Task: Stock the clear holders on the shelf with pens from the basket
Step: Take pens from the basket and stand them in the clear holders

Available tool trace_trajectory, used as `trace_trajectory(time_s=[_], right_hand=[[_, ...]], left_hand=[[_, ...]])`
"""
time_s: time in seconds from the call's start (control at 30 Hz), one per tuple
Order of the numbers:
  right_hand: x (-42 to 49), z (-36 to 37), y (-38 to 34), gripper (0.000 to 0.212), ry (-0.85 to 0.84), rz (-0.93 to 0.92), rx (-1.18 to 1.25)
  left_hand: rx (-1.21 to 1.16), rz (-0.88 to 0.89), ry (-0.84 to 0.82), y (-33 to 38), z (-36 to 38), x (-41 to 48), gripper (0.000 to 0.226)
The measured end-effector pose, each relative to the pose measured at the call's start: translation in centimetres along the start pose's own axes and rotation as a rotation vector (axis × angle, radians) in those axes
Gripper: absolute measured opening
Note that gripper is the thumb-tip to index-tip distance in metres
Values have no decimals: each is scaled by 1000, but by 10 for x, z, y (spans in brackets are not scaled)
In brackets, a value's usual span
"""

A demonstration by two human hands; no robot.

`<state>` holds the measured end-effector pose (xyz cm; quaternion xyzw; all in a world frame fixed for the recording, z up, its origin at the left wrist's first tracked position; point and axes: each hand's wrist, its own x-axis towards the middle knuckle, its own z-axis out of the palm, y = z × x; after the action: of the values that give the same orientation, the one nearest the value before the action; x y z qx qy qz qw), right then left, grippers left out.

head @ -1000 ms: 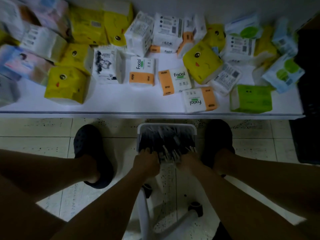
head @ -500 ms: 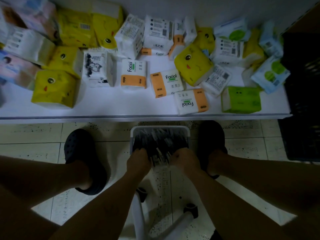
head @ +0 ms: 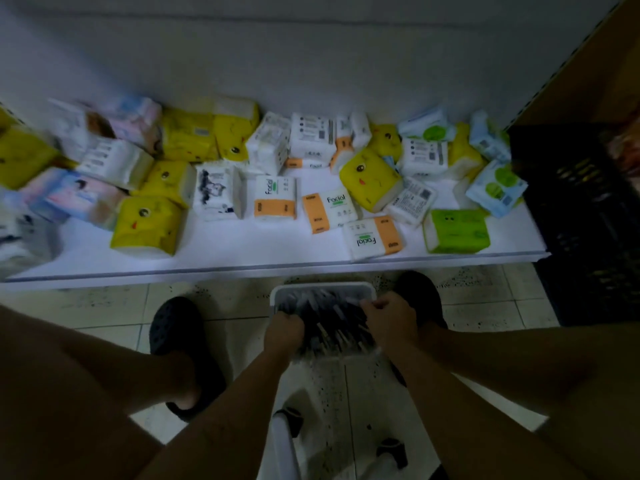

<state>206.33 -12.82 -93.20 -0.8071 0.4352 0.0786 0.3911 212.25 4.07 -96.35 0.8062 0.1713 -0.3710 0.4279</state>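
In the basket (head: 322, 287), the left hand (head: 284, 332) and the right hand (head: 388, 318) had their fingers curled around bunches of pens (head: 334, 318), which looked light, stiff and slippery, so a firm hold at the middle seemed best.

White basket (head: 322, 288) on tiled floor (head: 104, 306), near side of shelf (head: 242, 252): dark pens (head: 329, 322), heaped. Left hand (head: 284, 332) curled into pens; right hand (head: 389, 318) curled at right rim, grip unclear. Shelf, far: tissue packs (head: 275, 197), mixed colours. Black crate (head: 585, 220), right.
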Motion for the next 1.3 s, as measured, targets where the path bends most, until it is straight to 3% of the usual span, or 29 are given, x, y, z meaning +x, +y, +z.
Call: trace_trajectory(time_s=[0.1,0.3,0.4,0.53,0.67,0.83,0.97,1.17,1.3], right_hand=[[-15,-6,-17,18,10,40,262],[-46,-23,-81,21,-78,19,571],[-64,-36,-112,35,-181,-27,617],[-91,-50,-143,31,-235,-55,768],[-116,-61,-174,22,-337,-136,877],[-144,-82,-206,13,-359,-469,782],[-160,-110,-235,22,-374,-754,607],[-173,-162,-285,22,-213,-838,513],[-196,-191,-321,21,-26,-1087,507]], left_hand=[[-8,154,9,10,-10,-22,31],[-368,322,-17,47,-45,-70,17],[-305,411,66,68,-70,-89,15],[-309,523,133,94,-106,-108,18],[-256,758,201,115,-138,-138,28],[-291,914,214,147,-170,-175,21],[-332,1016,198,173,-194,-204,15],[-327,1117,360,219,-237,-247,16],[-262,1243,426,248,-255,-289,26]])
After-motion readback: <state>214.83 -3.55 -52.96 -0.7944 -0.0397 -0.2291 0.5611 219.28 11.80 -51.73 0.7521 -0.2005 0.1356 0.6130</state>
